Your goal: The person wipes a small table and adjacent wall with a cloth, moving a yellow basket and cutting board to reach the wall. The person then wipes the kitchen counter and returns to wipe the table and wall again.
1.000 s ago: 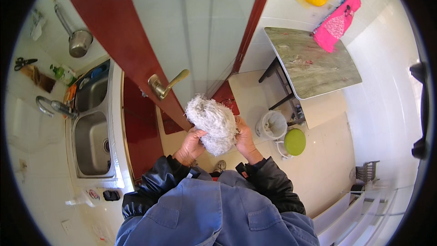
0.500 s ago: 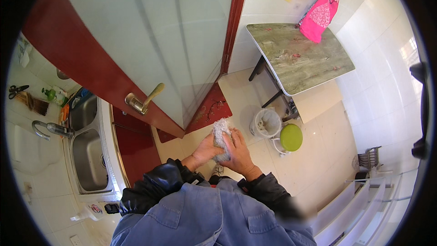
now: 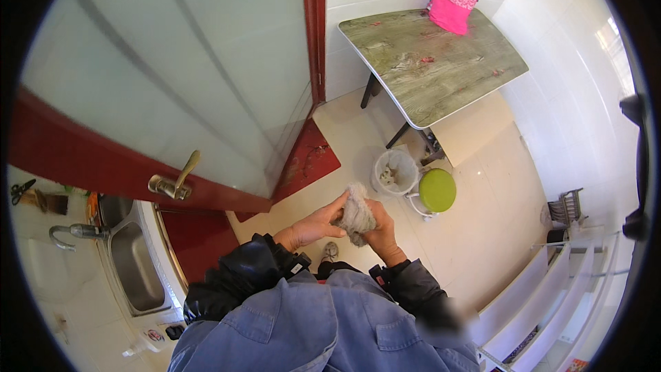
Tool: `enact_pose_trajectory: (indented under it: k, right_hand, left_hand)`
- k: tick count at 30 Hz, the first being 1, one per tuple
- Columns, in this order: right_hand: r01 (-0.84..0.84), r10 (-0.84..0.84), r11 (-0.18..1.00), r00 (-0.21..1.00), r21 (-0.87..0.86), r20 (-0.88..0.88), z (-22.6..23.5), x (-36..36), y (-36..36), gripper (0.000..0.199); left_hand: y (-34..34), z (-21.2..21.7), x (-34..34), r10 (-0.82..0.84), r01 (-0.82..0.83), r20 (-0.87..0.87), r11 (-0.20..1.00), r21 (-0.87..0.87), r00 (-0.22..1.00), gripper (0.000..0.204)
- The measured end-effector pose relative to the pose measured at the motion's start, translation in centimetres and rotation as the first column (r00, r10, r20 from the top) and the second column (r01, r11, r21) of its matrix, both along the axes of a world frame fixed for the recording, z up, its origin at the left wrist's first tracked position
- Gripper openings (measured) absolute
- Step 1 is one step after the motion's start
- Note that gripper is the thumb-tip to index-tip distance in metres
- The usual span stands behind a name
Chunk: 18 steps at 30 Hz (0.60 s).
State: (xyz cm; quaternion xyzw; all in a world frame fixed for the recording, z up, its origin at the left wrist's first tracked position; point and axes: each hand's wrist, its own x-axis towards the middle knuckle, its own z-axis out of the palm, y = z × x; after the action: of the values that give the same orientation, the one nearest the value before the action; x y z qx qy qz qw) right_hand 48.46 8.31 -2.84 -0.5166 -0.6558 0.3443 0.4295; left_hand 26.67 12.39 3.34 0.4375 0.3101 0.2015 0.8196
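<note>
- Your right hand (image 3: 383,232) wraps the right side of a shaggy cloth (image 3: 358,217); your left hand (image 3: 313,226) is at its left edge, how firmly I cannot tell.
- You have the cloth in midair, above the tiled floor (image 3: 454,248).
- Likely light, soft, floppy, not fragile; grip the bunched middle.
- Grey-white, fuzzy, crumpled; beyond it, a round translucent bin (image 3: 406,187).
</note>
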Motion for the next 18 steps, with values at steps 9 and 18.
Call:
enact_pose_trajectory:
  k: [9, 18]
  right_hand:
    - [0.388, -0.491, 0.865, 0.781, -0.317, -0.386, -2.6, 9.4, 11.7, 0.058]
    - [0.568, -0.578, 0.816, 0.798, -0.107, -0.172, -3.2, 13.3, 24.8, 0.056]
  left_hand:
    - [6.2, -2.9, -1.8, 0.295, -0.285, -0.100, 0.953, 0.099, 0.950, 0.072]
    - [16.4, -3.5, -0.4, 0.280, -0.263, -0.131, 0.956, 0.130, 0.951, 0.048]
